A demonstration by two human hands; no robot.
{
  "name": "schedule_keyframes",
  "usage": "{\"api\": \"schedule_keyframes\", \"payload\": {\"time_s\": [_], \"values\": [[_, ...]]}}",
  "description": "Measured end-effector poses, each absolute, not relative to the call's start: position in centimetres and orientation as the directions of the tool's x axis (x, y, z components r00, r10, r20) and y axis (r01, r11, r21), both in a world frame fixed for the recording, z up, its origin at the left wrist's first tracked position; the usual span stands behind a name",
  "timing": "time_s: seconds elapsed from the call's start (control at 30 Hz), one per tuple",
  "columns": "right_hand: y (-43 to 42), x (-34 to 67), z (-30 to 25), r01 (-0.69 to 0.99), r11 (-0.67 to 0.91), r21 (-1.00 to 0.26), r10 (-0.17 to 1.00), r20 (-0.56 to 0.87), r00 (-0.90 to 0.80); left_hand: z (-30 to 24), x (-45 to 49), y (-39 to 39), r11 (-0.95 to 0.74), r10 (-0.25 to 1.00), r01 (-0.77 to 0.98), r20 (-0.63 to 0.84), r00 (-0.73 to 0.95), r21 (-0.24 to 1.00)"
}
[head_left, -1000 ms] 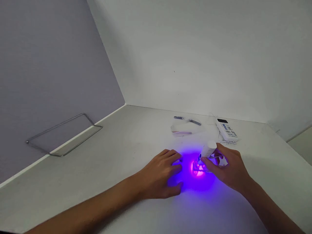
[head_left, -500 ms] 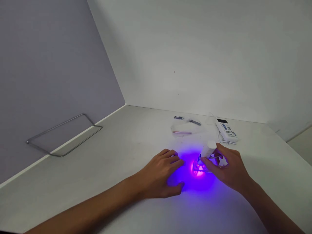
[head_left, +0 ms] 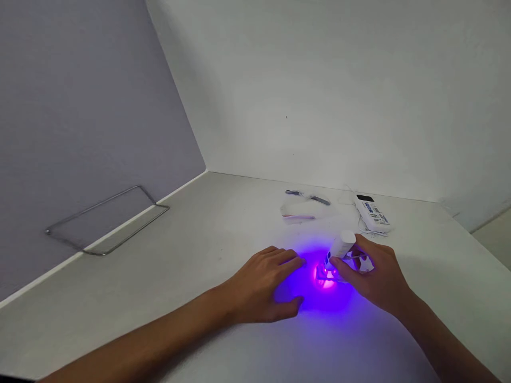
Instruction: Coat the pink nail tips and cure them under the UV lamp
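Between thumb and fingers, my right hand (head_left: 381,274) grips a white handheld UV lamp (head_left: 342,246), tilted with its lit end facing down. Violet light spreads from it over the tabletop, with a bright pink patch right under the lamp. A small flat object (head_left: 321,276) lies in that glow, mostly hidden by glare and by the lamp, so its kind cannot be told. To the left, my left hand (head_left: 269,284) rests on the table at the edge of the light, thumb and fingers apart, holding nothing.
A white box-shaped device with a dark screen (head_left: 373,213) and a cord lies at the back right. Nail files (head_left: 319,200) and a thin pinkish strip (head_left: 298,217) lie left of it. A bent metal wire frame (head_left: 107,252) stands against the left wall.
Almost nothing differs. The fingers of my left hand have shifted very slightly to the right, toward the light; the lamp stays in place in my right hand.
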State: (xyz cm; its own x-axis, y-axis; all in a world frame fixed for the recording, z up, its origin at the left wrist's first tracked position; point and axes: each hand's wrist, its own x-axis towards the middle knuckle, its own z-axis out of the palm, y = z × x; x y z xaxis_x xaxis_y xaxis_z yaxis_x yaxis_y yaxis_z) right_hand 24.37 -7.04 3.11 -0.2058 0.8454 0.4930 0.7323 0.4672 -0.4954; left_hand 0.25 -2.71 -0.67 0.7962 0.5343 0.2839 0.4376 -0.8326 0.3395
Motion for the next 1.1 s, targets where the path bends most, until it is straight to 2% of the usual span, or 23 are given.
{"api": "schedule_keyframes", "payload": {"time_s": [0.33, 0.73, 1.1], "values": [[-7.0, 24.39, 3.01, 0.734, 0.457, -0.502, 0.85, 0.49, -0.194, -0.9, 0.09, -2.8, -0.812, 0.554, 0.418, 0.313, 0.772, 0.408], [-7.12, 24.2, 2.97, 0.749, 0.47, -0.468, 0.833, 0.517, -0.199, -0.76, 0.07, -2.98, -0.813, 0.556, 0.444, 0.271, 0.786, 0.377], [-7.1, 24.35, 2.84, 0.756, 0.497, -0.426, 0.798, 0.566, -0.206, -0.82, 0.15, -2.58, -0.845, 0.5, 0.378, 0.311, 0.808, 0.378]]}}
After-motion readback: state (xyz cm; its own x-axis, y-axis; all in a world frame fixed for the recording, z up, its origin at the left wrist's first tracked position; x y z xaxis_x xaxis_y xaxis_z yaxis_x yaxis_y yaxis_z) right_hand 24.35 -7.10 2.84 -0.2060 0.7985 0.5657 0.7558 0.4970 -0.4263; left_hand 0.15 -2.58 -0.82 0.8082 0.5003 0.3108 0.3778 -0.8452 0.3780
